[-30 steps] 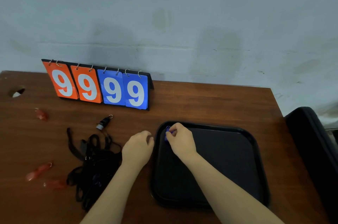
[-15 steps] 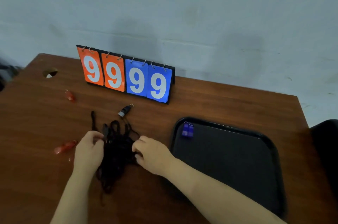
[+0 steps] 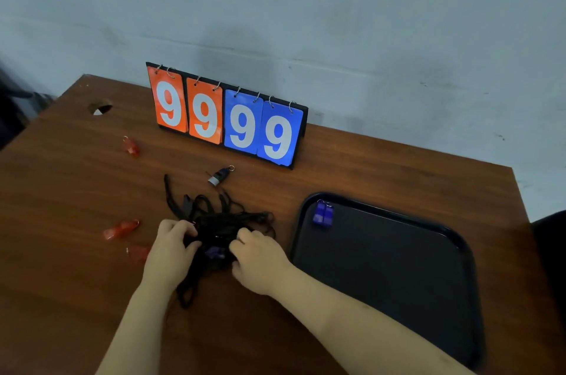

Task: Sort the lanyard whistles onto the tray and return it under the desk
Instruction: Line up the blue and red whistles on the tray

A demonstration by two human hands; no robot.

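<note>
While gripping the limp, snag-prone lanyard tangle with left hand and right hand both curled on cords, pinch the seemingly light, hard purple whistle by its body.

We log one view only, a wide-angle head camera looking forward and down across the desk toward the wall behind it, set close enough that the left hand and right hand work at mid-frame, the frame rolled so the desk's far edge drops rightward.
</note>
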